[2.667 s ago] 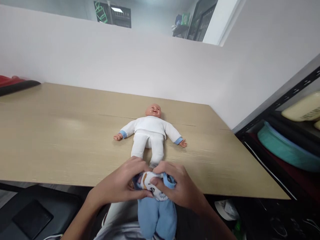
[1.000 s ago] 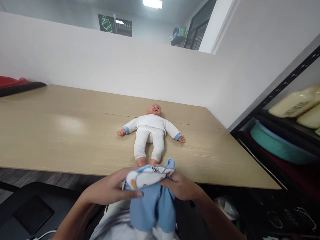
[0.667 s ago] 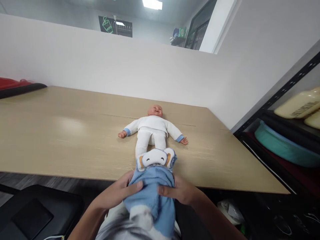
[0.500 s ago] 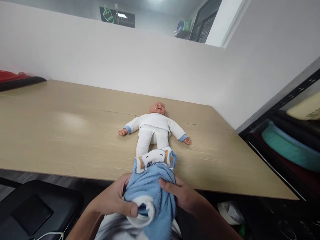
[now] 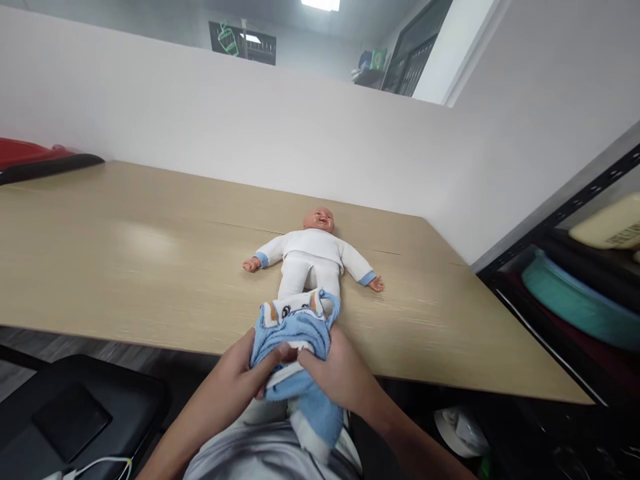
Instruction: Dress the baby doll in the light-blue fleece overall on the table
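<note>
Between my hands, a blue terry-cloth baby garment (image 5: 293,330) with a white cartoon-face panel is bunched up over the table's front edge. My left hand (image 5: 253,363) grips its left side, thumb on a white cuff. Gripping the right side is my right hand (image 5: 333,367), its thumb close to the left thumb at the cuff opening. A white-cuffed end of the garment hangs down below my hands. Just beyond, a baby doll (image 5: 313,247) in white clothes with blue cuffs lies face up, arms spread. The garment hides its lower legs.
The wooden table (image 5: 175,267) runs against a white wall with a window. A black chair (image 5: 85,393) holding a dark flat object stands at lower left. Right of the table is a shelf with a teal basin (image 5: 575,293). A red item (image 5: 30,153) lies at far left.
Both hands have shifted slightly up and left with the garment, and the thumbs have come together at the white cuff. The garment is more bunched. The doll lies as before.
</note>
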`<state>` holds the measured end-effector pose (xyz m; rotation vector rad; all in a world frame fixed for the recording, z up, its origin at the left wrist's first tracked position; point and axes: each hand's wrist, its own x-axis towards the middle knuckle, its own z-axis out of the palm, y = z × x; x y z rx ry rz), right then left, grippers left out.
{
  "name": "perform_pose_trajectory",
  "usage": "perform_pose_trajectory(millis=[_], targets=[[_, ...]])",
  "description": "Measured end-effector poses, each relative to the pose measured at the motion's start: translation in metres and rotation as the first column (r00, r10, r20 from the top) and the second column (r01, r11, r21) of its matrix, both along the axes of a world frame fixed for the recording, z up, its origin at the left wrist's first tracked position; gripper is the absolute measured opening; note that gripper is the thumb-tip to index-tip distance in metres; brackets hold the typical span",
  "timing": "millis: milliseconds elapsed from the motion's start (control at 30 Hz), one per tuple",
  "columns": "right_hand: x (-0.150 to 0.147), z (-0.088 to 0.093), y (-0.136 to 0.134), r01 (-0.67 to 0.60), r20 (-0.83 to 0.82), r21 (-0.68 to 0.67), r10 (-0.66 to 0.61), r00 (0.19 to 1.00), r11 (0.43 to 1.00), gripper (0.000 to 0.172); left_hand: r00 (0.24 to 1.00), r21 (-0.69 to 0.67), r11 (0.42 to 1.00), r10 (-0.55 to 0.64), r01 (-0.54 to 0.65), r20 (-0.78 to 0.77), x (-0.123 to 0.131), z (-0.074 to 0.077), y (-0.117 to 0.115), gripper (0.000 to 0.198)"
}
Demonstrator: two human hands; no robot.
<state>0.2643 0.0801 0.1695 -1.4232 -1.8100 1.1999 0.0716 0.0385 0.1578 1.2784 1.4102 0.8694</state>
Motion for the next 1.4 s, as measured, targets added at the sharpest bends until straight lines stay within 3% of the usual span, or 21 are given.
perform_pose_trajectory(millis=[67, 133, 233, 333, 400, 533, 633, 733, 867, 1000, 1067, 1167, 1300, 1400], targets=[[-0.003, -0.002, -0.003, -0.032, 0.197, 0.153, 0.001, 0.98, 0.988, 0.027, 0.989, 0.05, 0.999, 0.011, -0.004, -0.145, -0.004, -0.008, 0.003, 0.047], [-0.006, -0.006, -0.006, -0.12, 0.338, 0.234, 0.035, 0.941, 0.965, 0.033, 0.944, 0.065, 0.997, -0.011, 0.034, -0.329, -0.006, -0.019, 0.007, 0.044], [-0.01, -0.011, -0.01, -0.164, 0.515, 0.204, 0.037, 0.857, 0.965, 0.043, 0.818, 0.03, 0.993, -0.074, 0.111, -0.571, -0.003, -0.033, 0.012, 0.04], [-0.01, -0.014, -0.009, -0.183, 0.634, 0.117, 0.068, 0.771, 0.976, 0.041, 0.749, 0.021, 0.991, -0.088, 0.135, -0.657, 0.0, -0.04, 0.016, 0.043], [-0.007, -0.015, -0.004, -0.203, 0.614, 0.097, 0.103, 0.783, 0.974, 0.04, 0.782, 0.076, 0.989, -0.053, 0.128, -0.622, -0.002, -0.041, 0.018, 0.043], [0.005, -0.017, 0.012, -0.234, 0.393, 0.146, 0.16, 0.905, 0.961, 0.045, 0.917, 0.293, 0.952, 0.04, 0.086, -0.398, -0.008, -0.045, 0.021, 0.04], [0.012, -0.017, 0.024, -0.22, 0.211, 0.208, 0.176, 0.961, 0.953, 0.049, 0.98, 0.402, 0.913, 0.009, 0.073, -0.198, -0.009, -0.052, 0.027, 0.043], [0.016, -0.017, 0.035, -0.195, 0.098, 0.274, 0.174, 0.98, 0.942, 0.058, 0.997, 0.436, 0.899, -0.008, 0.041, -0.079, -0.009, -0.059, 0.04, 0.041], [0.027, -0.023, 0.054, -0.282, 0.033, 0.336, 0.288, 0.957, 0.899, 0.059, 1.0, 0.414, 0.91, 0.012, -0.006, -0.013, -0.015, -0.057, 0.062, 0.037], [0.04, -0.032, 0.081, -0.405, 0.042, 0.345, 0.418, 0.908, 0.847, 0.051, 0.995, 0.345, 0.935, -0.096, 0.08, 0.03, -0.021, -0.038, 0.086, 0.03], [0.044, -0.033, 0.096, -0.417, -0.001, 0.329, 0.442, 0.897, 0.847, 0.055, 0.987, 0.285, 0.95, -0.151, 0.129, 0.055, -0.022, -0.031, 0.096, 0.018], [0.045, -0.029, 0.119, -0.431, -0.095, 0.211, 0.457, 0.884, 0.877, 0.064, 0.977, 0.21, 0.963, -0.19, 0.167, 0.092, -0.022, -0.03, 0.109, 0.017], [0.046, -0.016, 0.135, -0.441, -0.123, 0.034, 0.441, 0.889, 0.897, 0.081, 0.967, 0.182, 0.966, -0.21, 0.183, 0.141, -0.029, -0.039, 0.115, 0.039], [0.052, -0.005, 0.128, -0.48, -0.076, 0.052, 0.483, 0.872, 0.876, 0.068, 0.953, 0.174, 0.959, -0.254, 0.225, 0.167, -0.042, -0.041, 0.111, 0.064]])
